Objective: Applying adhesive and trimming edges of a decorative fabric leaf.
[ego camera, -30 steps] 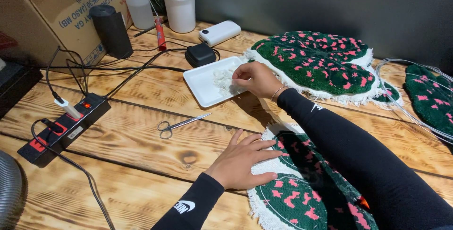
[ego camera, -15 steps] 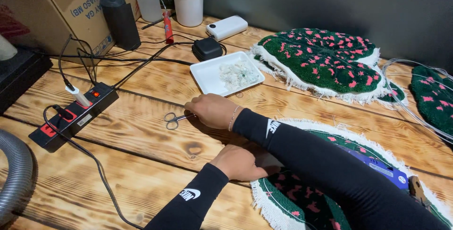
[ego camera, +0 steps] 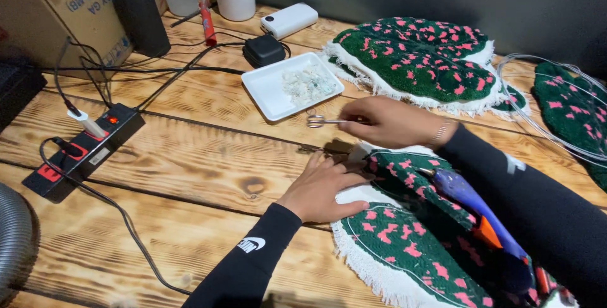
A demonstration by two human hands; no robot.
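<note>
A small pair of silver scissors (ego camera: 322, 120) is held in the right hand (ego camera: 389, 121), fingers closed on the blade end, so the long axis runs left to right with the finger loops sticking out to the left, just above the table (ego camera: 190, 163) and near the close edge of a white tray (ego camera: 269, 87) (which holds pale scraps). Just nearer, the left hand (ego camera: 322, 188) lies flat, fingers spread, pinning the white-fringed edge of a green and pink tufted rug (ego camera: 404, 232). The scissors sit just beyond that pinned edge, the right hand being the nearer one.
</note>
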